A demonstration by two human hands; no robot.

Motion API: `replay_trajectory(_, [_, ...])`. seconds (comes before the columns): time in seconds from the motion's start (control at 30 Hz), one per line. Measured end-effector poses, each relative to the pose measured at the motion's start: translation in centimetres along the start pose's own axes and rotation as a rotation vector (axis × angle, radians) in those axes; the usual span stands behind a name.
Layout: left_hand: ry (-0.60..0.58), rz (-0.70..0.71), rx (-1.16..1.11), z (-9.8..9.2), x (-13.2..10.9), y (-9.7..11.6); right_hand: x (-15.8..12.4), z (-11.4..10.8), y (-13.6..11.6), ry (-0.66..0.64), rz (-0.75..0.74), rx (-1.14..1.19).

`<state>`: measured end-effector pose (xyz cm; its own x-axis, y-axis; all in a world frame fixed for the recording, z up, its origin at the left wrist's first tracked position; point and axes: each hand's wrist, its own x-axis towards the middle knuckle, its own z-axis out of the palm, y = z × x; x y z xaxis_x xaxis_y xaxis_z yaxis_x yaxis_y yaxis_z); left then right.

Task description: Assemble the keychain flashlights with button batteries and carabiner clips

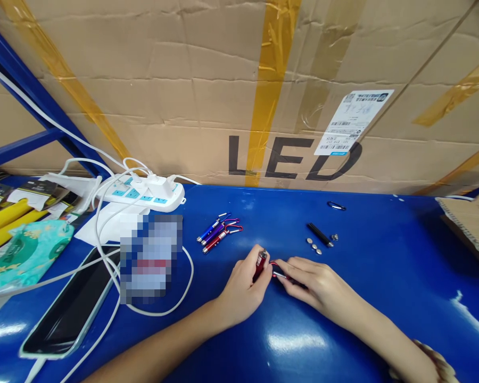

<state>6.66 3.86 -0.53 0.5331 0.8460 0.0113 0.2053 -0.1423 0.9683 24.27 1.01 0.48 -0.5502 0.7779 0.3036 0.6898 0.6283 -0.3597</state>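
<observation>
1. My left hand (245, 287): fingers curled firmly round a dark red metal tube (259, 267), no slack in the grip. The tube stands tilted, its silver end pointing up above my thumb and forefinger.
2. My right hand (315, 282): thumb and fingertips pinched nearly together on a red clip (274, 264), which reaches toward my left fingertips. Whether clip and tube are joined: cannot tell, fingers hide it.
3. Position of tube and clip: both above the blue table (287, 314), near its middle, hands just beside each other.
4. Beyond my left hand, to the left: a blue penlight (208, 230), a purple penlight (214, 234) and a red penlight (216, 242), side by side at a slant, each with a clip at its far end.
5. Beyond my right hand: a black tube (319, 234), small silver discs (314, 247) beside it, a silver fitting (334, 237) near its lower end. A dark clip (336, 206) lies farther back.
6. Far left: phone (72, 303), with white cables crossing it; power strip (143, 194) behind.
7. Backdrop: cardboard box (175, 85) printed "LED".
</observation>
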Motion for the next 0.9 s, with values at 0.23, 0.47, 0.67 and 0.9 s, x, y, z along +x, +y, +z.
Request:
replay_trajectory(0.23, [-0.037, 0.052, -0.013, 0.14, -0.24, -0.36, -0.16, 0.27, -0.15, 0.092, 0.027, 0.045])
replay_trajectory(0.47, [-0.111, 0.023, -0.066, -0.22, -0.46, 0.03, -0.46, -0.05, 0.37, 0.324, 0.013, 0.025])
replay_trajectory(0.67, [-0.142, 0.103, 0.04, -0.08, -0.4, 0.04, -0.37, -0.09, -0.34, 0.451, -0.041, 0.007])
replay_trajectory(0.9, [-0.115, 0.101, 0.112, 0.4, -0.51, -0.44, -0.5, 0.17, -0.42, 0.428, -0.045, -0.025])
